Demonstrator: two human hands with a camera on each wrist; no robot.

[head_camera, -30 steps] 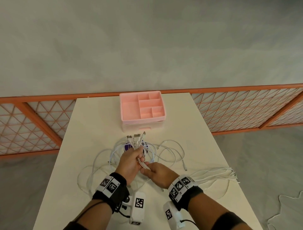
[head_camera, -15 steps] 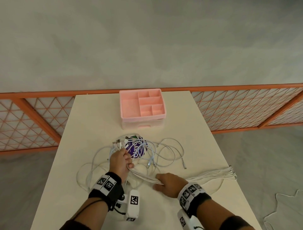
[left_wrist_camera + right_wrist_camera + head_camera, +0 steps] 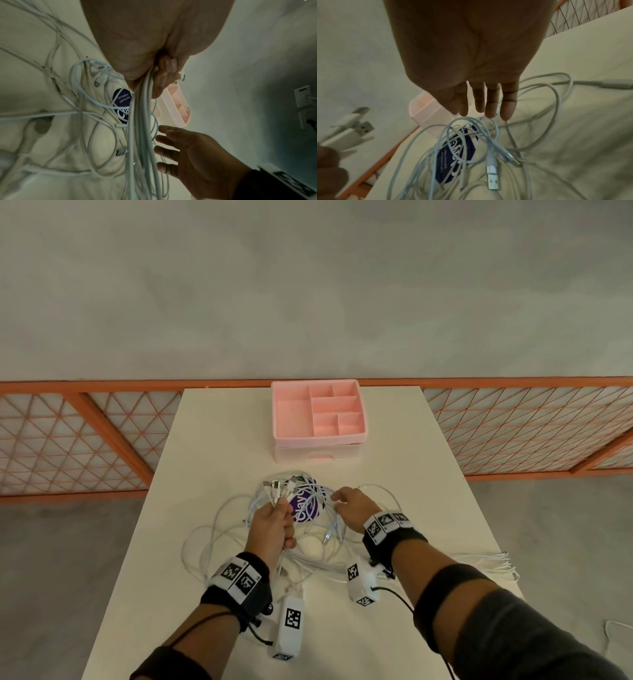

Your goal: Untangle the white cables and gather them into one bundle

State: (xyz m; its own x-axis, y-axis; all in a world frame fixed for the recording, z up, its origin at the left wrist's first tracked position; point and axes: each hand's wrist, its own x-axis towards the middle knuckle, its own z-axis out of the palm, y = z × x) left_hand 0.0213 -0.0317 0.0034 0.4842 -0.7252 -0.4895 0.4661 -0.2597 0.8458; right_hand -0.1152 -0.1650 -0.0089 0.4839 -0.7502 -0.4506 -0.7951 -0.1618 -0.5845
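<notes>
Where fist closes, cables (image 3: 310, 559) hidden.

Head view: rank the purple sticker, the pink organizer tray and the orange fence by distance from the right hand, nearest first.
1. purple sticker, under the cables, just left of the right hand.
2. pink organizer tray, farther back on the table.
3. orange fence, beyond the table's far edge.

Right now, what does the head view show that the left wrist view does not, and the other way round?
Only the head view shows the whole table, the orange fence and both wrist cameras. Only the left wrist view shows the sticker text and a wall socket. Both show the left hand gripping a cable bundle, the open right hand and the pink tray.
</notes>
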